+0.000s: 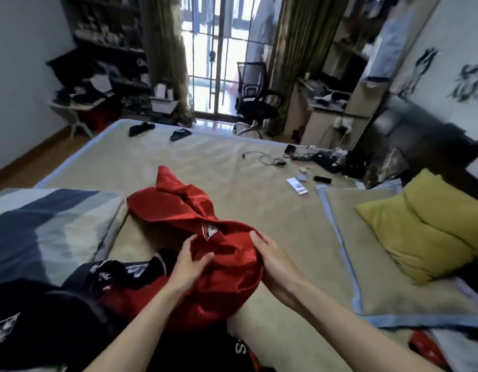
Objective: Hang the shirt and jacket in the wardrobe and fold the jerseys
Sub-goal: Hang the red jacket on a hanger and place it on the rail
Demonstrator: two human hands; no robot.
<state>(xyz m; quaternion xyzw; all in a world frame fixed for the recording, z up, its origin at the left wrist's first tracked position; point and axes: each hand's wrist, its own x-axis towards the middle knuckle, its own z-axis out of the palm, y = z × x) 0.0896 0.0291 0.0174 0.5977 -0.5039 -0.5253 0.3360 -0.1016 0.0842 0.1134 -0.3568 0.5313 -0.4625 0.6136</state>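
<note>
A shiny red jersey [184, 208] with a white crest lies bunched on the bed [232, 167], one end stretched away from me. My left hand [191, 264] pinches its cloth just below the crest. My right hand [270, 259] grips the jersey's right edge. A black jersey [117, 272] with white print lies crumpled to the left of my hands, partly under the red one. More dark clothing [31, 318] fills the lower left corner. No wardrobe is in view.
A striped blue and grey quilt [44, 224] sits at the left, a yellow pillow [425, 226] at the right. Remotes [297, 185], cables and small items lie on the bed's right side, dark socks [141, 128] at its far end. An office chair [255, 98] and desks stand beyond.
</note>
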